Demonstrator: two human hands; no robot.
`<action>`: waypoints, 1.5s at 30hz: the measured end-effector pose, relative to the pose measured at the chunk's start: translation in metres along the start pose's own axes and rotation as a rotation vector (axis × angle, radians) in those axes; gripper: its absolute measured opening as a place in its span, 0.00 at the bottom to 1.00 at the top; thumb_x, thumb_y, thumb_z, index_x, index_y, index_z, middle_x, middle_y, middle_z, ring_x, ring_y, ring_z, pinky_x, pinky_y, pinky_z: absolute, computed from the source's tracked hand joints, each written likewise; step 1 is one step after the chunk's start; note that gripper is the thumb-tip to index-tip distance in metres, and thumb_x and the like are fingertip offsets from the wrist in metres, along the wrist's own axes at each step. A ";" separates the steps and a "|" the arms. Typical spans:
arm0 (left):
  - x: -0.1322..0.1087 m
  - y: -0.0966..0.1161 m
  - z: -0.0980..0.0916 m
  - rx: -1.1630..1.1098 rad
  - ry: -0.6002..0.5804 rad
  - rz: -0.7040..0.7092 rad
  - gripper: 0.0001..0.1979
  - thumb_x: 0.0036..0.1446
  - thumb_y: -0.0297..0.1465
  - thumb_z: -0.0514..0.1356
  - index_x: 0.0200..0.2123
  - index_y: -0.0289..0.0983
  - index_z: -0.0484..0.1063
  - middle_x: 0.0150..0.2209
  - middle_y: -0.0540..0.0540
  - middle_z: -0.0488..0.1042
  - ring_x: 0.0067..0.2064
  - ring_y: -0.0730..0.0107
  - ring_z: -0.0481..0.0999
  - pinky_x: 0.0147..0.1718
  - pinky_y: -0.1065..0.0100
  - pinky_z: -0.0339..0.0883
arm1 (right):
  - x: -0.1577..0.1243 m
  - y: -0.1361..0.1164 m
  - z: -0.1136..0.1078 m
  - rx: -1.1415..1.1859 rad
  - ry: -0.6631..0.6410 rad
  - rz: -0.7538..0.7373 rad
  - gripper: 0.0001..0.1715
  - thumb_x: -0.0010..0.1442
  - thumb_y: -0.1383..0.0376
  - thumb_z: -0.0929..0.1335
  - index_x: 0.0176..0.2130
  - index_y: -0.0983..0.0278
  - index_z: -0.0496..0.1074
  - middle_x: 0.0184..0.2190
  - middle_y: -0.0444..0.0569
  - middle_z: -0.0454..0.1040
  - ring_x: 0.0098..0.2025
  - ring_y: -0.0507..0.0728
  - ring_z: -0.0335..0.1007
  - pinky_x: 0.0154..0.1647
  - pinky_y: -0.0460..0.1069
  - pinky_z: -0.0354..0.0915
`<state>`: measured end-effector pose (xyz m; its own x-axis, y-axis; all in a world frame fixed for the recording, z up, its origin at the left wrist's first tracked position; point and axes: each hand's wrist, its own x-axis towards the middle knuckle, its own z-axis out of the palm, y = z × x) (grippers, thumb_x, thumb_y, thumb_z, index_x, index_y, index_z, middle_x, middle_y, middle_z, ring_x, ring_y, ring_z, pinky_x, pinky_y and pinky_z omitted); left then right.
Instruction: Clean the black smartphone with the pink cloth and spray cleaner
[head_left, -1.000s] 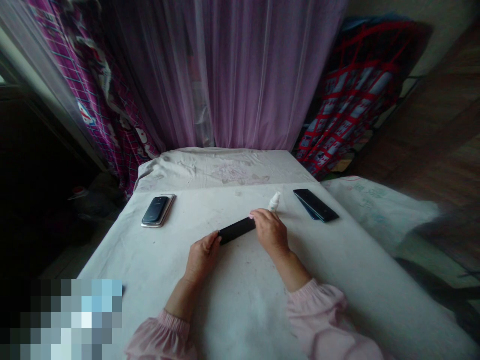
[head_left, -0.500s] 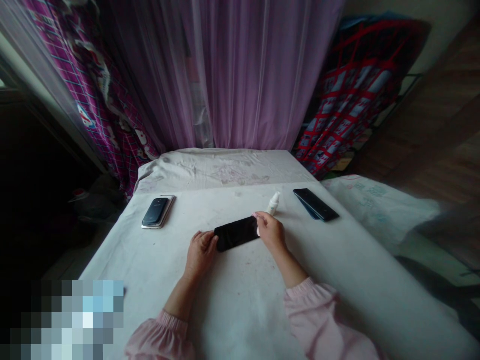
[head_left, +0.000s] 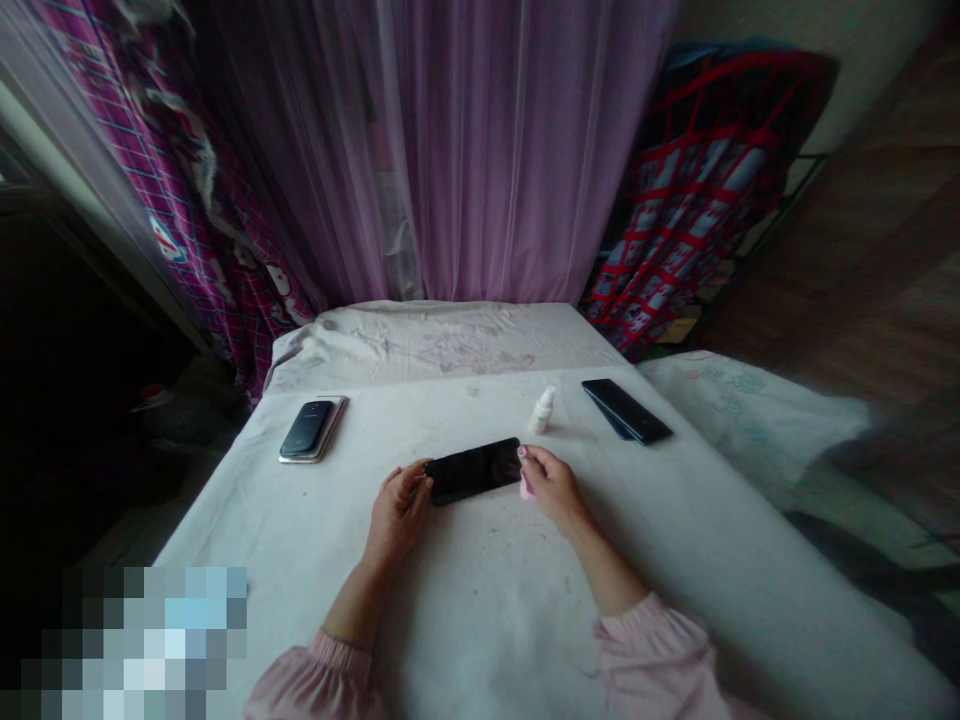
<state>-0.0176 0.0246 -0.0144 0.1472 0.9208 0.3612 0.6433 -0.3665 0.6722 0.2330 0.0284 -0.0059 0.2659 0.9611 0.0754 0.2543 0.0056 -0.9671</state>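
My left hand (head_left: 399, 508) grips the left end of a black smartphone (head_left: 474, 470), its dark screen turned up toward me. At the phone's right end, my right hand (head_left: 553, 486) is closed, with a small pink cloth (head_left: 527, 489) showing under its fingers. The cloth is mostly hidden, and I cannot tell whether the fingers touch the phone. Just beyond the right hand stands a small white spray bottle (head_left: 543, 411), upright.
On the left lies a dark phone (head_left: 307, 428) on top of a lighter one (head_left: 334, 422). Two dark phones (head_left: 628, 410) overlap on the right. A white cloth (head_left: 465, 590) covers the table, and a purple curtain (head_left: 510, 150) hangs behind it. A blurred patch hides the lower left.
My right hand has slid down and right, off the phone's upper right corner, uncovering more of the screen and the bottle. The left hand keeps hold of the phone.
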 end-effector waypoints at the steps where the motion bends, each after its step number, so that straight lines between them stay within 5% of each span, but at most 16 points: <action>1: -0.001 0.001 0.000 0.002 0.009 0.015 0.17 0.64 0.35 0.51 0.52 0.41 0.71 0.38 0.48 0.82 0.40 0.65 0.81 0.58 0.51 0.62 | 0.001 0.001 0.000 0.028 0.004 -0.003 0.34 0.51 0.39 0.65 0.36 0.67 0.76 0.20 0.45 0.69 0.21 0.52 0.61 0.22 0.46 0.60; 8: -0.004 0.008 -0.004 0.103 0.085 0.148 0.14 0.65 0.34 0.52 0.49 0.44 0.74 0.40 0.49 0.82 0.41 0.66 0.81 0.55 0.55 0.66 | 0.000 0.004 -0.003 0.040 0.057 -0.048 0.32 0.54 0.42 0.66 0.41 0.66 0.77 0.25 0.48 0.74 0.28 0.55 0.69 0.26 0.46 0.65; 14: -0.007 0.012 -0.011 0.113 0.120 0.147 0.12 0.65 0.38 0.54 0.42 0.42 0.77 0.35 0.48 0.82 0.36 0.65 0.82 0.39 0.66 0.75 | -0.007 -0.007 -0.003 0.051 0.044 -0.131 0.26 0.56 0.47 0.66 0.41 0.64 0.77 0.29 0.50 0.76 0.30 0.56 0.72 0.27 0.47 0.69; 18: -0.009 0.017 -0.015 0.164 0.094 0.189 0.13 0.64 0.35 0.55 0.49 0.42 0.74 0.32 0.49 0.82 0.32 0.67 0.82 0.34 0.69 0.75 | -0.010 -0.016 -0.003 0.051 0.059 -0.222 0.22 0.59 0.51 0.65 0.42 0.64 0.76 0.33 0.51 0.76 0.29 0.54 0.71 0.25 0.46 0.69; 22: -0.010 0.024 -0.016 0.261 0.092 0.314 0.13 0.65 0.33 0.54 0.49 0.40 0.73 0.34 0.46 0.82 0.32 0.64 0.82 0.34 0.66 0.75 | -0.016 -0.039 -0.007 -0.050 0.073 -0.483 0.14 0.65 0.60 0.63 0.43 0.63 0.75 0.36 0.50 0.75 0.27 0.51 0.70 0.29 0.46 0.71; 29: -0.010 0.036 -0.004 0.263 0.100 0.380 0.12 0.68 0.31 0.50 0.46 0.38 0.72 0.33 0.45 0.82 0.31 0.65 0.82 0.31 0.68 0.75 | -0.036 -0.094 -0.003 -0.467 0.049 -0.950 0.16 0.67 0.70 0.60 0.48 0.61 0.74 0.40 0.51 0.75 0.41 0.54 0.74 0.43 0.47 0.71; 35: -0.011 0.048 -0.008 0.246 0.096 0.346 0.14 0.70 0.33 0.47 0.46 0.36 0.71 0.30 0.44 0.81 0.28 0.65 0.81 0.25 0.71 0.73 | -0.041 -0.106 0.009 -0.588 0.073 -1.002 0.15 0.67 0.71 0.61 0.44 0.62 0.75 0.39 0.50 0.77 0.40 0.54 0.74 0.44 0.47 0.70; 41: -0.002 0.075 -0.029 0.123 0.269 0.359 0.12 0.68 0.35 0.52 0.47 0.38 0.72 0.36 0.45 0.82 0.33 0.68 0.83 0.32 0.73 0.74 | -0.042 -0.112 0.018 -0.527 0.003 -0.978 0.13 0.67 0.70 0.62 0.44 0.61 0.75 0.40 0.49 0.77 0.42 0.53 0.74 0.47 0.47 0.70; 45: 0.004 0.084 -0.037 0.085 0.311 0.349 0.08 0.66 0.33 0.56 0.43 0.38 0.73 0.33 0.48 0.82 0.27 0.73 0.81 0.28 0.76 0.73 | -0.040 -0.111 0.019 -0.464 -0.005 -0.955 0.14 0.67 0.70 0.61 0.45 0.61 0.75 0.40 0.50 0.77 0.42 0.53 0.74 0.46 0.47 0.71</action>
<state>0.0093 -0.0076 0.0674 0.1421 0.6561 0.7412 0.6562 -0.6230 0.4257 0.1764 -0.0058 0.0940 -0.2354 0.6146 0.7529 0.6859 0.6539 -0.3193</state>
